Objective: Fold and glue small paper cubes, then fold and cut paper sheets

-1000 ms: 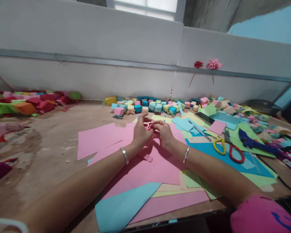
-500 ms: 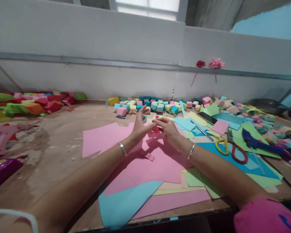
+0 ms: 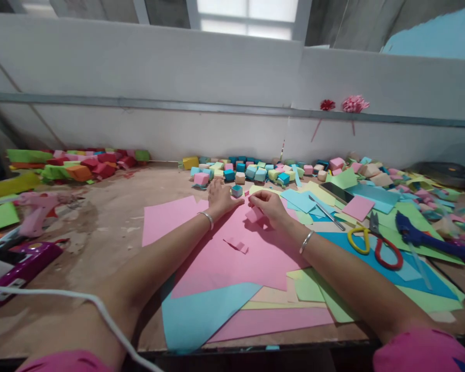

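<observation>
My right hand point(image 3: 270, 204) is closed in a pinch on a small folded pink paper piece point(image 3: 254, 215), above the large pink sheet point(image 3: 217, 263). My left hand point(image 3: 221, 198) lies with its fingers apart and its thumb stretched to the right, holding nothing that I can see. Just right of its fingers stands a small teal paper box point(image 3: 236, 190) with its top open. A narrow pink paper strip point(image 3: 237, 246), creased, rests on the pink sheet between my forearms.
Rows of small paper cubes point(image 3: 251, 170) line the back near the wall. To the right lie scissors point(image 3: 375, 243), a silver pen-like tool point(image 3: 327, 213), a phone point(image 3: 337, 192) and a blue glue gun point(image 3: 418, 232). A pink glue gun point(image 3: 39, 209) and a purple device point(image 3: 27, 268) are left. A white cable point(image 3: 101, 305) crosses my left forearm.
My left hand has come down from its raised pose to the table beside the teal box. My right hand keeps the pink piece, now apart from the left. The view has shifted slightly left.
</observation>
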`<state>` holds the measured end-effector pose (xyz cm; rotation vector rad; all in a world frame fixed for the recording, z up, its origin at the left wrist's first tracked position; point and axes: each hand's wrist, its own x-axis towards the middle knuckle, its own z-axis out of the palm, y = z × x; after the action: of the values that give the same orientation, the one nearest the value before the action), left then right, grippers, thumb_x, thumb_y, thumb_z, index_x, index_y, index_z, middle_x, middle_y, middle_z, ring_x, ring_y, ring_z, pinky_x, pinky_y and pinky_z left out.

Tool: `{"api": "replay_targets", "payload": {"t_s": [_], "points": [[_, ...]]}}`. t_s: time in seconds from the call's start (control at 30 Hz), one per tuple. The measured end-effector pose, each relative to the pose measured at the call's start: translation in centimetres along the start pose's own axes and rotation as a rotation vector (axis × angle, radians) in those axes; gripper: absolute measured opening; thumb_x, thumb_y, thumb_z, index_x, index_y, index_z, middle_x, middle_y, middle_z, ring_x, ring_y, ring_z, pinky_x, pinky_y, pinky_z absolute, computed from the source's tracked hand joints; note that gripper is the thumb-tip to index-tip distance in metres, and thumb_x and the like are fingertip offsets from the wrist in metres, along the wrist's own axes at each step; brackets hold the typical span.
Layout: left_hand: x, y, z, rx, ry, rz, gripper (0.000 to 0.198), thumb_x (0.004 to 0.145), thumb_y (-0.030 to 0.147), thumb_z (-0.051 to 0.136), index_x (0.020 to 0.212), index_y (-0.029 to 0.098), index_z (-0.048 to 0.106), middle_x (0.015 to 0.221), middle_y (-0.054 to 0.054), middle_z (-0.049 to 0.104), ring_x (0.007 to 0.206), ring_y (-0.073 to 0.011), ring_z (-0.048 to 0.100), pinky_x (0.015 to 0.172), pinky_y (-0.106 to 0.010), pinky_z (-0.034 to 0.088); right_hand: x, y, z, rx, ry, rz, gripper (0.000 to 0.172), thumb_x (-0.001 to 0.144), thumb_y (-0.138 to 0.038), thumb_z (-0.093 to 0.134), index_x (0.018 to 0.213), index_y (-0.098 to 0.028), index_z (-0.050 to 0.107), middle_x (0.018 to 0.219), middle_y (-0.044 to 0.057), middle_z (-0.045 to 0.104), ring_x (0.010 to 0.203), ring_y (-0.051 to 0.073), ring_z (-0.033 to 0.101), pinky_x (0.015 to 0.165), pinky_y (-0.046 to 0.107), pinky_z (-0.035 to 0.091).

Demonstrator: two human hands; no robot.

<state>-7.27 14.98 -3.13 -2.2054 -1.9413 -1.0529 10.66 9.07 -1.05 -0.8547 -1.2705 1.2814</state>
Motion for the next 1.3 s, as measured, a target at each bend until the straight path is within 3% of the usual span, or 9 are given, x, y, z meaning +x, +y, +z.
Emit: {"api": "replay_targets", "payload": {"t_s": [0.1, 0.3, 0.4, 0.5, 0.6, 0.7, 0.93, 1.13, 1.3], "points": [[0.3, 0.5, 0.5, 0.045, 0.018, 0.017, 0.028, 0.070, 0.035, 0.075, 0.092, 0.019, 0.071, 0.121, -0.014, 0.056, 0.128, -0.0373, 0.041, 0.111, -0.049, 0.025, 0.1, 0.1, -0.2, 0.059, -0.022, 0.063, 0.026, 0.060, -0.037, 0.080, 0.069, -0.017, 0.066, 0.065, 0.001, 0.064, 0.064, 0.016, 0.059, 0.061, 0.030, 0.046], [1.6, 1.2, 0.3, 0.054, -0.006, 0.053, 0.066, 0.056, 0.043, 0.086, 0.112, 0.017, 0.066, 0.134, -0.017, 0.049, 0.135, -0.0429, 0.031, 0.114, -0.052, 0.021, 1.2, 0.6, -1.1, 0.232, -0.034, 0.099, 0.029, 0.061, -0.037, 0.080, 0.069, -0.019, 0.059, 0.065, -0.001, 0.062, 0.066, 0.015, 0.059, 0.062, 0.028, 0.047], [2.9, 1.5, 0.0, 0.015, -0.055, 0.074, 0.047, 0.052, 0.033, 0.087, 0.094, 0.020, 0.070, 0.126, -0.013, 0.056, 0.130, -0.0415, 0.039, 0.110, -0.051, 0.028, 1.4, 0.6, -1.6, 0.291, -0.107, 0.124, 0.030, 0.062, -0.037, 0.079, 0.069, -0.020, 0.055, 0.065, 0.000, 0.061, 0.068, 0.016, 0.061, 0.062, 0.029, 0.048], [3.4, 1.5, -0.8, -0.050, -0.072, 0.099, 0.027, 0.058, 0.022, 0.081, 0.081, 0.020, 0.068, 0.112, -0.010, 0.062, 0.116, -0.0356, 0.052, 0.102, -0.047, 0.039, 1.2, 0.6, -1.8, 0.314, -0.160, 0.140, 0.030, 0.062, -0.036, 0.079, 0.070, -0.020, 0.055, 0.066, -0.001, 0.060, 0.069, 0.017, 0.062, 0.062, 0.029, 0.049], [2.1, 1.4, -2.0, -0.142, -0.081, 0.134, 0.024, 0.066, 0.014, 0.071, 0.088, 0.020, 0.063, 0.101, -0.008, 0.065, 0.101, -0.0284, 0.060, 0.091, -0.041, 0.048, 0.9, 0.3, -1.5, 0.310, -0.164, 0.138, 0.031, 0.065, -0.039, 0.080, 0.073, -0.020, 0.057, 0.064, -0.003, 0.058, 0.064, 0.015, 0.059, 0.060, 0.028, 0.048], [-0.8, 1.5, -3.3, -0.245, -0.105, 0.148, 0.028, 0.067, 0.008, 0.064, 0.092, 0.020, 0.059, 0.094, -0.006, 0.065, 0.087, -0.0229, 0.063, 0.077, -0.035, 0.053, 0.3, -0.4, -0.9, 0.279, -0.161, 0.136, 0.030, 0.066, -0.041, 0.080, 0.073, -0.020, 0.060, 0.063, -0.002, 0.059, 0.062, 0.015, 0.057, 0.056, 0.027, 0.046], [-6.7, 2.4, -4.3, -0.463, -0.109, 0.079, 0.028, 0.067, 0.011, 0.064, 0.092, 0.021, 0.055, 0.093, -0.003, 0.063, 0.081, -0.0191, 0.066, 0.065, -0.030, 0.056, -1.7, -1.0, 1.5, -0.120, -0.181, -0.033, 0.025, 0.068, -0.040, 0.079, 0.066, -0.017, 0.068, 0.066, 0.002, 0.064, 0.062, 0.014, 0.055, 0.060, 0.028, 0.043], [-7.5, 2.7, -3.7, -0.635, -0.096, 0.018, 0.027, 0.066, 0.011, 0.063, 0.089, 0.021, 0.053, 0.098, -0.004, 0.060, 0.087, -0.0196, 0.067, 0.070, -0.032, 0.059, -1.5, 0.2, 1.6, -0.622, -0.024, -0.217, 0.017, 0.075, -0.031, 0.068, 0.062, -0.020, 0.069, 0.061, 0.001, 0.065, 0.058, 0.015, 0.054, 0.057, 0.029, 0.035], [-7.8, 2.8, -3.4, -0.769, -0.151, -0.041, 0.030, 0.064, 0.016, 0.067, 0.090, 0.020, 0.052, 0.090, -0.002, 0.061, 0.085, -0.0197, 0.067, 0.070, -0.033, 0.059, -1.9, -0.1, 1.6, -0.867, 0.009, -0.298, 0.014, 0.076, -0.021, 0.064, 0.063, -0.022, 0.069, 0.067, 0.003, 0.068, 0.066, 0.018, 0.054, 0.063, 0.031, 0.029]]}}
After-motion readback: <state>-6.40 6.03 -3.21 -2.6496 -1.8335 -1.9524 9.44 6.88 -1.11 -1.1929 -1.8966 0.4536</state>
